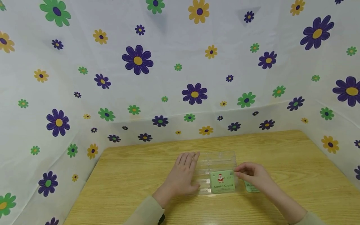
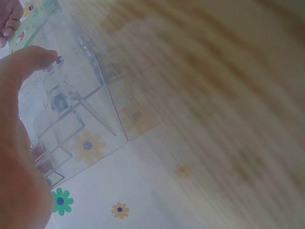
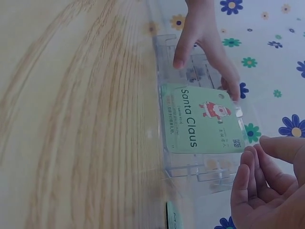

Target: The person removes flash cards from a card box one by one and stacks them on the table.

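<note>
A green Santa Claus card (image 1: 222, 182) lies face up on a clear plastic holder (image 1: 222, 157) with several slots. My left hand (image 1: 183, 173) rests over the holder's left part, fingers straight and thumb spread toward the near edge. In the left wrist view its thumb (image 2: 40, 59) lies over the clear plastic. My right hand (image 1: 254, 175) is at the card's right edge, thumb and fingers bent close together. Its fingertips (image 3: 249, 151) are by the card's corner in the right wrist view; whether they pinch it, I cannot tell.
A second green card (image 1: 251, 187) lies right of the holder, partly hidden under my right hand. The wooden table (image 1: 126, 175) extends around them. A white sheet with printed flowers (image 1: 168, 75) stands behind the table and at both sides.
</note>
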`<action>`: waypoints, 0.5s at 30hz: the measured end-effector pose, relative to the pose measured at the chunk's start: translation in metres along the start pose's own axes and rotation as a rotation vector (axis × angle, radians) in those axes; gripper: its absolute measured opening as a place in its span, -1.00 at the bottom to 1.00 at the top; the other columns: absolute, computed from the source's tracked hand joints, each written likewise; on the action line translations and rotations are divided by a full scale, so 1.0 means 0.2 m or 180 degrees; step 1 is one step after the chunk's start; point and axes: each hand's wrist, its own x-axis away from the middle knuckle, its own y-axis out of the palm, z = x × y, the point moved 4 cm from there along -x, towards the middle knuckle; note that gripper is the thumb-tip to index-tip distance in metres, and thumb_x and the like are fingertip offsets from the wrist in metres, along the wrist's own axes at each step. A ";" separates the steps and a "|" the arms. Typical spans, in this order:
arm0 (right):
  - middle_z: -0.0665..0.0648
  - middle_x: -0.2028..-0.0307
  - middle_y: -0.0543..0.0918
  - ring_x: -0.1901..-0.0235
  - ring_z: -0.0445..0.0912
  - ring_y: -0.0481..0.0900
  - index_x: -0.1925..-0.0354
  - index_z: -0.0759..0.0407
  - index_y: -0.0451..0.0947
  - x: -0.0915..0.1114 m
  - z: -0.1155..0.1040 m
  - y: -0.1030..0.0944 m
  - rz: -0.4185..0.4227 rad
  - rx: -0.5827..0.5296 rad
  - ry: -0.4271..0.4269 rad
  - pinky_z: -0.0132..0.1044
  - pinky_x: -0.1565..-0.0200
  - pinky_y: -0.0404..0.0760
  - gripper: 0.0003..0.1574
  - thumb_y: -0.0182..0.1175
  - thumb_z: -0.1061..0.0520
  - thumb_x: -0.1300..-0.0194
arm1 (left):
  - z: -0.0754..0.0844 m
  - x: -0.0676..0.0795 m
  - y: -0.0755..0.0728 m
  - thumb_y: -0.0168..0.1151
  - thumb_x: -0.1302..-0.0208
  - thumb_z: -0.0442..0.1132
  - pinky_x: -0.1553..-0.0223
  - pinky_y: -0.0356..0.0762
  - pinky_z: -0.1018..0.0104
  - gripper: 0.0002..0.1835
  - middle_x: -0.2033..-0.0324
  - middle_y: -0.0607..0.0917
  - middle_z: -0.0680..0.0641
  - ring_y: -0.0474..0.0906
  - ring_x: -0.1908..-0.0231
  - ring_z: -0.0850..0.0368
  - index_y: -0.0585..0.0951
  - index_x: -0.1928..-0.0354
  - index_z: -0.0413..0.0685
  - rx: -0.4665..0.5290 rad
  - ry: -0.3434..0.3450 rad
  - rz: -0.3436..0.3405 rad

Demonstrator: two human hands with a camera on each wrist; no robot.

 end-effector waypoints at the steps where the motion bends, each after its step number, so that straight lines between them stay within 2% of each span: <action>1: 0.22 0.03 0.77 0.24 -0.27 0.65 -0.05 0.39 0.68 0.00 0.00 0.00 -0.0006 0.0000 0.0000 -0.37 0.18 0.69 -0.69 0.33 0.19 -0.46 | 0.00 0.00 0.00 0.39 -0.13 0.38 -0.61 0.21 -0.03 0.28 -0.52 0.33 -0.17 0.29 -0.48 -0.09 0.02 -0.68 -0.17 -0.0006 0.0003 0.0004; 9: 0.26 0.03 0.77 0.23 -0.28 0.65 -0.02 0.41 0.68 -0.02 0.03 0.02 0.0015 0.0010 -0.0008 -0.42 0.18 0.69 -0.72 0.34 0.24 -0.43 | 0.00 0.00 0.01 0.36 -0.14 0.40 -0.62 0.18 -0.01 0.30 -0.53 0.31 -0.15 0.27 -0.49 -0.06 -0.03 -0.69 -0.14 -0.0065 -0.0028 -0.0074; 15: 0.22 0.06 0.78 0.23 -0.26 0.65 -0.02 0.40 0.68 -0.03 0.04 0.02 0.0061 0.0027 0.0047 -0.42 0.19 0.67 -0.73 0.33 0.24 -0.44 | 0.00 0.00 0.02 0.37 -0.13 0.41 -0.62 0.18 -0.01 0.30 -0.53 0.32 -0.14 0.28 -0.48 -0.06 -0.02 -0.69 -0.15 -0.0091 -0.0030 -0.0038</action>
